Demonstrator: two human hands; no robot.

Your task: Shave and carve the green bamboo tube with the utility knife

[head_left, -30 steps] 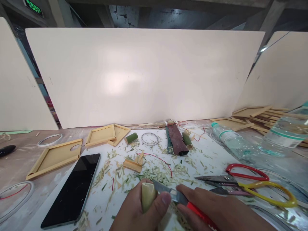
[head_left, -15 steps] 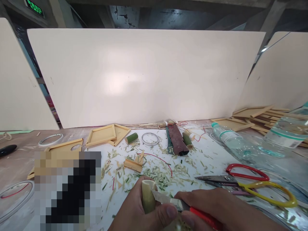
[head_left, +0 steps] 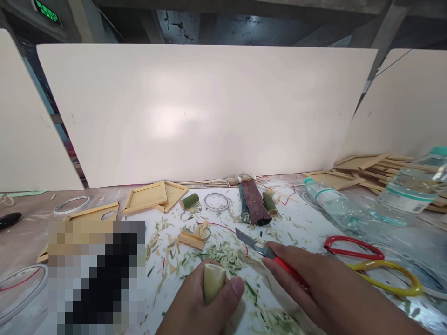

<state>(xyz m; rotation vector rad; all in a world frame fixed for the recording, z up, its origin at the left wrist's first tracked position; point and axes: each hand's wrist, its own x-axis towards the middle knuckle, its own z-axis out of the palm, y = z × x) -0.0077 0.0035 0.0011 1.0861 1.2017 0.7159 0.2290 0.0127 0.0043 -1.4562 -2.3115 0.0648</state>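
Observation:
My left hand (head_left: 206,307) is closed around a short piece of bamboo (head_left: 213,284), pale green with a cut, whitish top end. In my right hand (head_left: 314,284) is a utility knife (head_left: 286,270) with a red handle. Its blade (head_left: 246,238) points up and to the left, apart from the bamboo. Green and pale shavings (head_left: 226,256) lie on the white board under and beyond both hands. Scissors with red and yellow handles (head_left: 387,265) lie by my right hand, their blades hidden behind it.
At the back are a green bamboo section (head_left: 189,201), a clear ring (head_left: 216,202), a brown strip (head_left: 256,202) and wooden frames (head_left: 145,197). Plastic bottles (head_left: 331,197) stand or lie at the right, near stacked wood pieces (head_left: 380,167). A blurred-out patch covers the lower left.
The knife blade has come away from the bamboo, and my right hand has moved up and right with it. The bamboo has tilted in my left hand. The view has shifted slightly.

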